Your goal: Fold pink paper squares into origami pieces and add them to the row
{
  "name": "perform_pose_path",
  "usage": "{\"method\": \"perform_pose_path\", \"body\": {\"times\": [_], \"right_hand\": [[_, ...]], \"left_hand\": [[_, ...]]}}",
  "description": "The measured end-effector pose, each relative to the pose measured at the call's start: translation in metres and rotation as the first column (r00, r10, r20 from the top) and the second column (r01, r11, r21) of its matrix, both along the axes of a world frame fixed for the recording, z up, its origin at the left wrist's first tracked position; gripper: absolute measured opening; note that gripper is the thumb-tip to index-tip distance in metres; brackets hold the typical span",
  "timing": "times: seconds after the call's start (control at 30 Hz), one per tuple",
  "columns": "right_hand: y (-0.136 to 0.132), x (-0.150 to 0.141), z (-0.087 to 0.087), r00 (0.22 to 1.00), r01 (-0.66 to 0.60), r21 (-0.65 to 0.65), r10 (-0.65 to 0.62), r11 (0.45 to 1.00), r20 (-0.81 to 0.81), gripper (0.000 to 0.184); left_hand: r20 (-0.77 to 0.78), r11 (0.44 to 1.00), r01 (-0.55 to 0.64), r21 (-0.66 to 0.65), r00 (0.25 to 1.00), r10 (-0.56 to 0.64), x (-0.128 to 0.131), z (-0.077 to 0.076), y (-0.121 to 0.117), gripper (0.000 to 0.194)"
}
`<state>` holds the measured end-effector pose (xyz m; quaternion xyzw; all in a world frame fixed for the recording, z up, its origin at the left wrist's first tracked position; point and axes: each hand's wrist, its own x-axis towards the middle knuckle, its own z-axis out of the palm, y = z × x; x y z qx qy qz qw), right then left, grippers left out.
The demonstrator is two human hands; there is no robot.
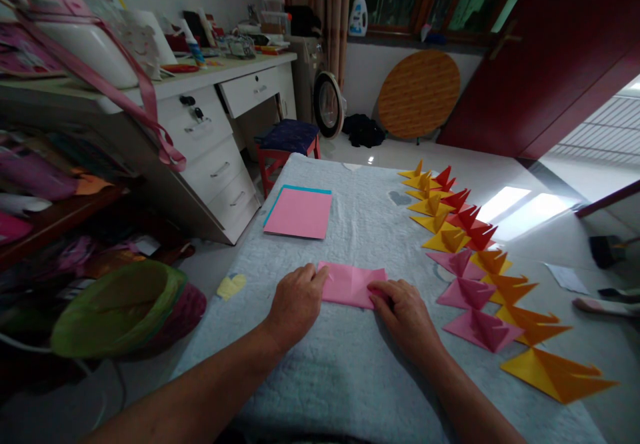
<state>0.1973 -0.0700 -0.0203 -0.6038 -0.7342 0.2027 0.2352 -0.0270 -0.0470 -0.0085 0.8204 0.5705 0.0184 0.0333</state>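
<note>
A pink sheet of origami paper (347,285), folded to a rectangle with a crease down its middle, lies before me on the cloth-covered table (320,377). My left hand (296,301) pinches its left end between thumb and fingers. At the right end, my right hand (400,307) grips the edge with fingers curled. Beyond the hands rests a stack of square paper (299,213), pink on top with blue showing along two edges. Rows of folded paper cranes stand to the right: pink cranes (467,294), yellow cranes (445,237), orange cranes (535,324) and red cranes (465,217).
Left of the table are a white desk with drawers (215,171), a stool (287,136) and a green-rimmed bin (120,311). A washing machine (327,104) with its door open and a round wooden tabletop (419,94) stand at the back.
</note>
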Motion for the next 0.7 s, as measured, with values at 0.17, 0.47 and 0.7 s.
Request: {"method": "perform_pose_path", "body": {"times": [0.17,0.47,0.7], "right_hand": [[0.0003,-0.0004,0.0022,1.0,0.009,-0.003,-0.009,1.0,0.012,0.023],[-0.0003,-0.0012,0.0031,1.0,0.015,0.006,-0.015,1.0,0.021,0.022],[-0.0006,-0.001,0.0055,1.0,0.008,-0.007,-0.008,1.0,0.011,0.024]], "left_hand": [[0.009,1.0,-0.006,0.008,1.0,0.006,-0.0007,-0.002,0.001,0.034],[0.001,1.0,-0.014,0.013,1.0,0.014,-0.0009,-0.0035,0.0015,0.032],[-0.033,0.995,0.036,0.09,0.999,-0.033,-0.0007,0.0001,0.0012,0.025]]}}
